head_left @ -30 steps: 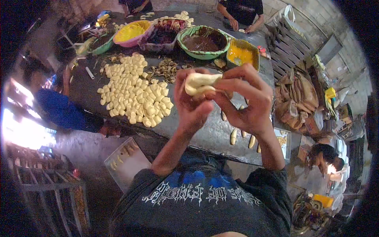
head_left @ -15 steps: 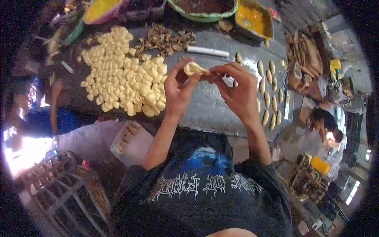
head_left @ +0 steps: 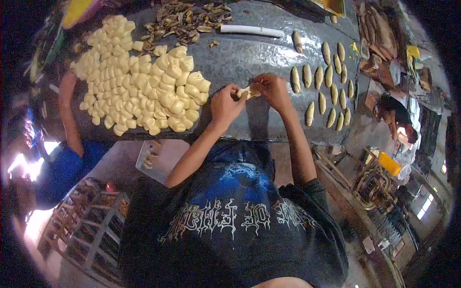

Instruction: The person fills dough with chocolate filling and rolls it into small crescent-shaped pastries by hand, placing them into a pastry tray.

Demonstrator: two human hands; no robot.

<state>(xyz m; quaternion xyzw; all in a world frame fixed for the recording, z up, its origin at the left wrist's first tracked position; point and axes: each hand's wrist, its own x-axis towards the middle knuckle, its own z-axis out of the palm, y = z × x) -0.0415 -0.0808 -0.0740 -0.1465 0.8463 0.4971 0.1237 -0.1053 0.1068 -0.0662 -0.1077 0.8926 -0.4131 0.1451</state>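
Observation:
My left hand and my right hand meet over the dark table, each closed on one end of a small piece of pale dough. Something brownish shows at its right end, partly covered by my fingers. To the left of my hands spreads a big mass of pale yellow dough lumps. Behind that lies a heap of brown strips, whose exact kind I cannot make out. Over on the right, several slim shaped dough rolls rest in loose rows.
A white rod lies beyond my hands. At the left, a co-worker's arm reaches to the table beside the dough. An orange-yellow container stands at the far right edge. Another person is bent over farther right.
Both hands have come lower, toward my body, with the dough, which is now folded narrower between the fingers. The view has tilted downward. The co-worker's arm has moved nearer the dough lumps.

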